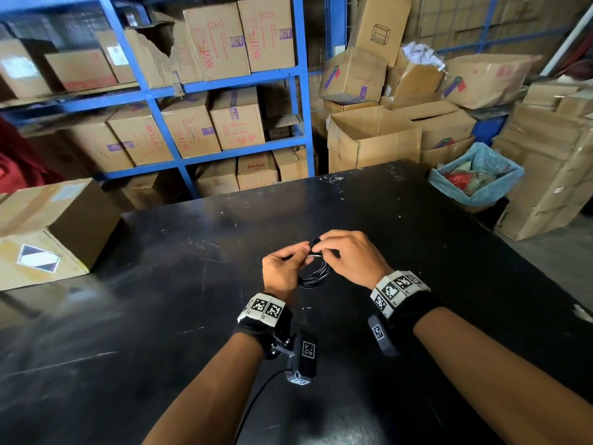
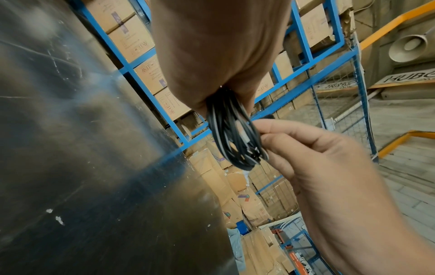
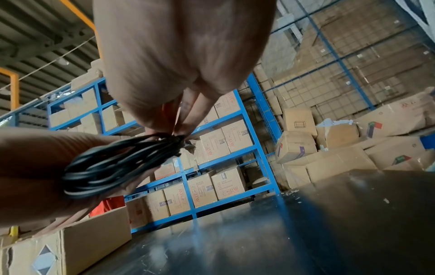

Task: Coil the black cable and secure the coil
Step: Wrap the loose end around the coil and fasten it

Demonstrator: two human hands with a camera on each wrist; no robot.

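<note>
black cable [image 1: 313, 273] coil gripped by left hand [image 1: 282, 272], loops hanging down; far end pinched by right hand [image 1: 349, 255] (tie hidden, probably).

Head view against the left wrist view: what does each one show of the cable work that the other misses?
Only the head view shows both hands whole, left hand and right hand, working above the scratched black table, with a taped cardboard box at its left edge. Only the left wrist view shows the separate loops of the coiled black cable hanging from the left hand's grip while the right hand's fingertips pinch the bundle. Both show the coil held off the table and the blue shelving stacked with cartons.
</note>
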